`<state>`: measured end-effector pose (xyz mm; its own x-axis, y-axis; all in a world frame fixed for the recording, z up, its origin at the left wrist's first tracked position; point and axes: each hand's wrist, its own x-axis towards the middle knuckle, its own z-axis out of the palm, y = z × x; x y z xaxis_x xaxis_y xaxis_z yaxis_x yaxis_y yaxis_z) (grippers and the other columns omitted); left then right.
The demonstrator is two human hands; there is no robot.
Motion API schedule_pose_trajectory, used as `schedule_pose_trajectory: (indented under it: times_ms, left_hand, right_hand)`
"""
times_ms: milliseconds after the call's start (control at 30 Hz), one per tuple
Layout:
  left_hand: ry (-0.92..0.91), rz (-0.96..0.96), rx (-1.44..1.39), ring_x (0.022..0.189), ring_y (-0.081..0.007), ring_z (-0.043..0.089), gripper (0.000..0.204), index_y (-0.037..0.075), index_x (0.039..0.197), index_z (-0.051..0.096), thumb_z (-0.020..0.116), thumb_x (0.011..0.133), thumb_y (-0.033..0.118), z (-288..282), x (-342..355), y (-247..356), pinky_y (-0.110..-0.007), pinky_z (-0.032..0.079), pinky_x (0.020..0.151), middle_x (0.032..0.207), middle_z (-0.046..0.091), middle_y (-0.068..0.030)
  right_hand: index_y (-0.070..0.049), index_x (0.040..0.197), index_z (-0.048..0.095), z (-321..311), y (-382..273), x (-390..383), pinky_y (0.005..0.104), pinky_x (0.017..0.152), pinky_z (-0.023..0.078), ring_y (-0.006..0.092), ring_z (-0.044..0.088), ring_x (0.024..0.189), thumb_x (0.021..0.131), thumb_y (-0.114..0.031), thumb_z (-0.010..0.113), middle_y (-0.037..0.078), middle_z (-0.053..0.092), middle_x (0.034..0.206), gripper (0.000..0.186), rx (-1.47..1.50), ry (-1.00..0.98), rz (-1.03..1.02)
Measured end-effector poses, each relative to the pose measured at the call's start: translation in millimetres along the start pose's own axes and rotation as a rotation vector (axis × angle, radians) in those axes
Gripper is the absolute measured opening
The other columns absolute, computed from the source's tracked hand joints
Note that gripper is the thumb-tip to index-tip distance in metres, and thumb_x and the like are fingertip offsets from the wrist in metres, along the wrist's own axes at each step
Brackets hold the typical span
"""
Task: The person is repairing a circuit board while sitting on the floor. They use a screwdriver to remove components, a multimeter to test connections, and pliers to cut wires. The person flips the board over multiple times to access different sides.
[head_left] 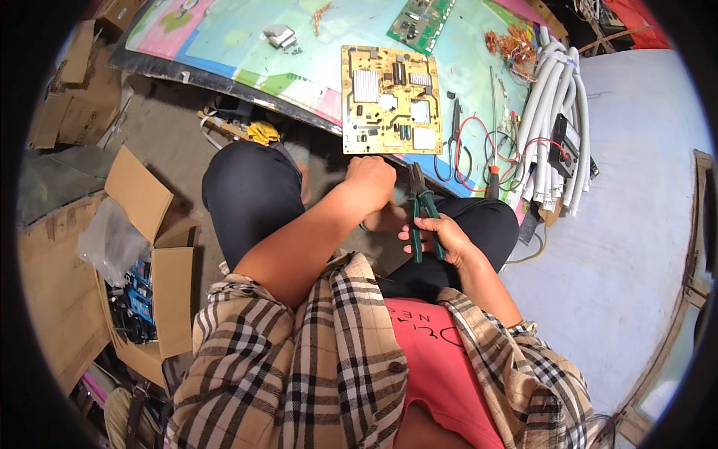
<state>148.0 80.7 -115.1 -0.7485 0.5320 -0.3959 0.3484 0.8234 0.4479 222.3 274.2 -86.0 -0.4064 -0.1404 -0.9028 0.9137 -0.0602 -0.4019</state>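
Observation:
My right hand (447,238) grips a pair of pliers (426,206) with dark green handles, the thumb over one handle and the fingers behind. The jaws point away from me, toward the table edge, and the handles are slightly spread. To the left of the jaws, my left hand (372,182) is closed, its back upward; the fingers curl underneath, so what they hold, if anything, is hidden. Just beyond it lies a yellow circuit board (390,101) with heat sinks and other components, its near side reaching the table edge.
The low table (247,56) also carries a green circuit board (421,22), copper wire scraps (516,49), scissors (453,142), a red-handled screwdriver (493,179) and red and black test leads. Bundled white tubes (550,112) lie right. An open cardboard box (170,292) stands at left.

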Motion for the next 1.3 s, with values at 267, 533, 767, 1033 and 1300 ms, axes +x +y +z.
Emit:
schedule_pose_trajectory:
  times_ms: [267,533,767,1033,1300]
  left_hand:
    - [0.025,0.018,-0.034,0.094,-0.0331,0.063,0.033,0.001,0.097,0.066,0.068,0.08,0.029,1,2,-4,-0.042,0.048,0.082,0.098,0.064,-0.0165]
    - [0.053,0.054,-0.042,0.095,-0.0346,0.062,0.035,-0.001,0.099,0.063,0.068,0.08,0.028,1,5,3,-0.043,0.048,0.083,0.098,0.063,-0.0183]
    - [0.071,0.082,-0.026,0.095,-0.0341,0.062,0.036,-0.003,0.099,0.062,0.067,0.081,0.028,-6,0,6,-0.043,0.048,0.083,0.097,0.062,-0.0182]
    - [0.081,0.091,0.015,0.09,-0.0317,0.062,0.035,0.0,0.098,0.06,0.068,0.08,0.028,-3,-1,7,-0.041,0.049,0.079,0.094,0.061,-0.0149]
    - [0.158,0.12,-0.005,0.085,-0.0306,0.063,0.033,0.001,0.094,0.06,0.07,0.077,0.027,4,-2,7,-0.039,0.05,0.075,0.089,0.06,-0.0135]
  right_hand:
    - [0.005,0.113,0.055,-3,-18,3,0.0384,0.074,0.057,0.0246,0.066,0.09,0.091,-0.017,0.056,0.016,0.064,0.099,0.032,0.203,-0.238,-0.094]
    - [0.005,0.094,0.052,-6,-82,2,0.0319,0.06,0.05,0.0222,0.057,0.071,0.088,-0.014,0.054,0.014,0.06,0.085,0.02,0.487,-0.11,-0.063]
    - [0.005,0.101,0.05,-22,-149,-4,0.0339,0.064,0.053,0.0236,0.059,0.071,0.089,-0.013,0.055,0.016,0.061,0.088,0.023,0.356,-0.167,-0.372]
    - [0.006,0.094,0.049,-1,-158,25,0.0296,0.055,0.051,0.019,0.055,0.062,0.087,-0.01,0.054,0.014,0.057,0.076,0.019,0.357,-0.035,-0.144]
    - [0.004,0.088,0.055,12,-160,39,0.0263,0.046,0.042,0.0121,0.051,0.057,0.086,-0.012,0.057,0.007,0.055,0.07,0.016,-0.069,0.039,-0.238]
